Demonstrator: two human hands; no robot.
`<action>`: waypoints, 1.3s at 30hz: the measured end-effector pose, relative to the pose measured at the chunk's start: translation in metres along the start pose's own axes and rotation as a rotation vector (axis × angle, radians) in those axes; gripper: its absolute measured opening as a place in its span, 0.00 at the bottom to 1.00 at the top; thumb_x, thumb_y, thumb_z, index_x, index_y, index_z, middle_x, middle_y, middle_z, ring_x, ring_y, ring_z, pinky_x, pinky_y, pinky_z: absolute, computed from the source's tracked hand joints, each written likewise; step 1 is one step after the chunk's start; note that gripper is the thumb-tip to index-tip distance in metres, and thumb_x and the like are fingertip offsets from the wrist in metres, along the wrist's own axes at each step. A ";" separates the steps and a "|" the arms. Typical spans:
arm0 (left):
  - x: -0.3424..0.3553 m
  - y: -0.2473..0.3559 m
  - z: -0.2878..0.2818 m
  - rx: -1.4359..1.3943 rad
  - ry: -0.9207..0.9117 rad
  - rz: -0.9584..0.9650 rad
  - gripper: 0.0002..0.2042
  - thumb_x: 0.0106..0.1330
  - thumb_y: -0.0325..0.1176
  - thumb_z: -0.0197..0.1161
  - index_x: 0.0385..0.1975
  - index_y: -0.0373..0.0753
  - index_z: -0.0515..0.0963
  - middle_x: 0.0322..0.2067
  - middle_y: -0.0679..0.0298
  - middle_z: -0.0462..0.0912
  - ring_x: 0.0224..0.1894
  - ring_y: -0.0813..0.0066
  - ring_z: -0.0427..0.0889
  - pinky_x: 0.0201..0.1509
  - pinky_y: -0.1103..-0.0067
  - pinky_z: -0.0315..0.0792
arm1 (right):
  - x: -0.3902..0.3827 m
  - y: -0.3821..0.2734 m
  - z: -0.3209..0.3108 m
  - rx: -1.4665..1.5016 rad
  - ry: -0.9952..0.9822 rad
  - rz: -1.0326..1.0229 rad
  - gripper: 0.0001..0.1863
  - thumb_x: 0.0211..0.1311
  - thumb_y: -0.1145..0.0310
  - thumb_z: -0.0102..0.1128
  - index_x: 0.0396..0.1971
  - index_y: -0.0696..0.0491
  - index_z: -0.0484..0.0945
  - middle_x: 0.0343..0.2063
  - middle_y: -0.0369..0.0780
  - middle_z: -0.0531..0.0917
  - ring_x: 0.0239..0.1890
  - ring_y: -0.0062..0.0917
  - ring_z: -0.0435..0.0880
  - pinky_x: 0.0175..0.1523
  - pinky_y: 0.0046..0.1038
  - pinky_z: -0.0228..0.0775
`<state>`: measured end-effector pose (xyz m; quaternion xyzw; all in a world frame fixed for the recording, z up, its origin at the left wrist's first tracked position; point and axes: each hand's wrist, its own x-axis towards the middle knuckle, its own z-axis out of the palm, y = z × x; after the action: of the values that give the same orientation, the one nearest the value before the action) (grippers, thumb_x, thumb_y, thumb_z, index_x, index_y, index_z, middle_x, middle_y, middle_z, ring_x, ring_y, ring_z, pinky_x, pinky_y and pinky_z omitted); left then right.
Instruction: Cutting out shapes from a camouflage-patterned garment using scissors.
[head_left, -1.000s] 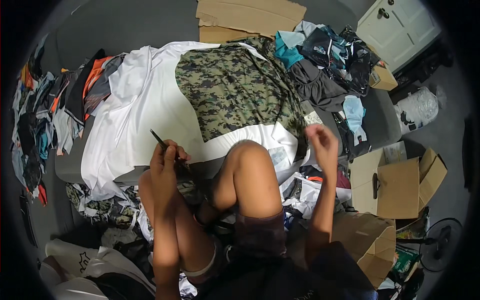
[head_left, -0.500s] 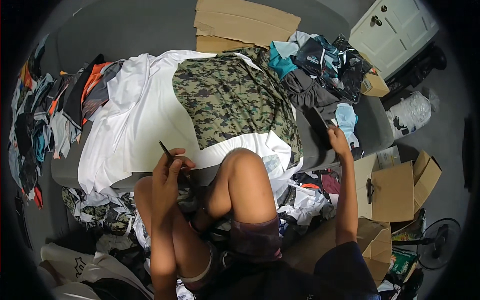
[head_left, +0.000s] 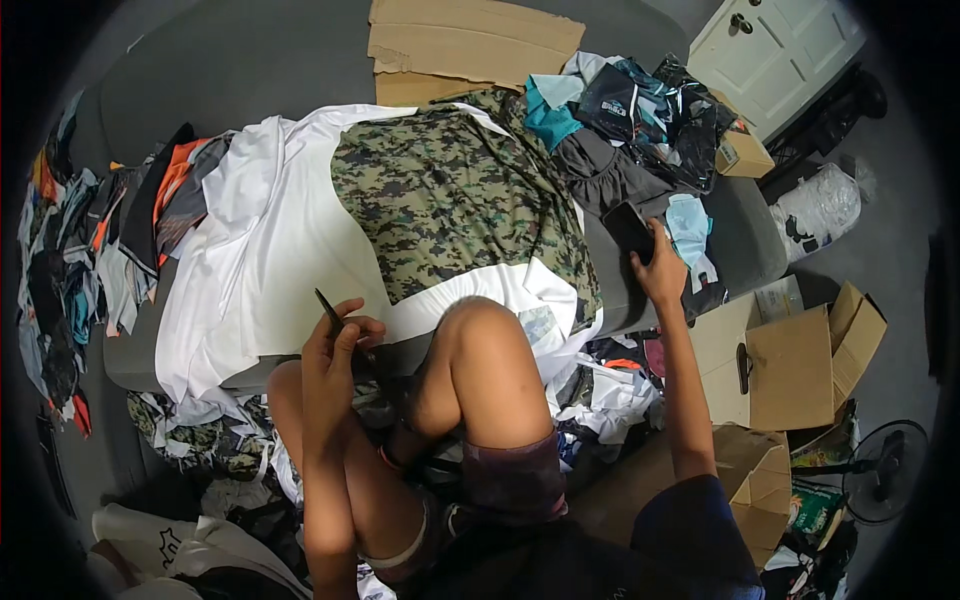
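Note:
My left hand (head_left: 332,358) is above my knee, its fingers closed around a slim, dark, pointed tool (head_left: 324,304); its exact kind does not show. Off to the right, my right hand (head_left: 661,272) grips a black smartphone (head_left: 628,229) by its near side, the dark face turned up. The phone is just over the grey sofa seat, and I cannot tell whether it touches it. In front of me lies a camouflage fabric piece (head_left: 450,190) spread over white fabric (head_left: 285,240). A light blue cloth (head_left: 688,228) lies close beside the right hand.
Dark bagged garments (head_left: 640,110) and a cardboard sheet (head_left: 470,45) sit at the sofa's back. Orange, grey and black cloth strips (head_left: 170,200) lie at left. An open cardboard box (head_left: 790,365) and a fan (head_left: 885,470) stand on the right. Fabric scraps (head_left: 610,400) lie below the sofa edge.
My right hand has moved slightly left, and the phone has turned from a steep tilt to show its dark face. My left hand keeps hold of the tool, nearly still.

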<state>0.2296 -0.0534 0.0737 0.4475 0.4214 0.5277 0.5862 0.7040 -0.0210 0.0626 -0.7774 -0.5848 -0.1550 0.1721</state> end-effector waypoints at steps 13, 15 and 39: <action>0.001 0.000 -0.002 -0.018 -0.046 -0.046 0.16 0.71 0.31 0.49 0.56 0.34 0.67 0.37 0.58 0.81 0.40 0.72 0.78 0.47 0.79 0.72 | 0.006 0.023 0.003 0.356 0.006 0.148 0.17 0.67 0.64 0.42 0.55 0.43 0.68 0.15 0.40 0.71 0.17 0.29 0.66 0.25 0.32 0.56; 0.001 0.002 0.001 -0.071 0.003 -0.038 0.18 0.71 0.32 0.50 0.59 0.35 0.64 0.38 0.57 0.80 0.41 0.71 0.79 0.48 0.79 0.72 | 0.007 0.028 0.006 0.366 0.019 0.124 0.17 0.66 0.65 0.42 0.54 0.43 0.68 0.20 0.42 0.75 0.18 0.32 0.69 0.26 0.34 0.59; 0.008 -0.002 0.002 -0.175 0.190 0.037 0.20 0.71 0.32 0.50 0.61 0.34 0.61 0.38 0.59 0.81 0.45 0.69 0.80 0.50 0.78 0.74 | -0.004 0.038 0.033 0.281 0.062 0.129 0.18 0.69 0.62 0.40 0.56 0.39 0.69 0.27 0.38 0.79 0.22 0.28 0.72 0.28 0.31 0.60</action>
<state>0.2323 -0.0457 0.0721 0.3503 0.4190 0.6132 0.5707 0.7408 -0.0194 0.0285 -0.7766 -0.5439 -0.0842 0.3066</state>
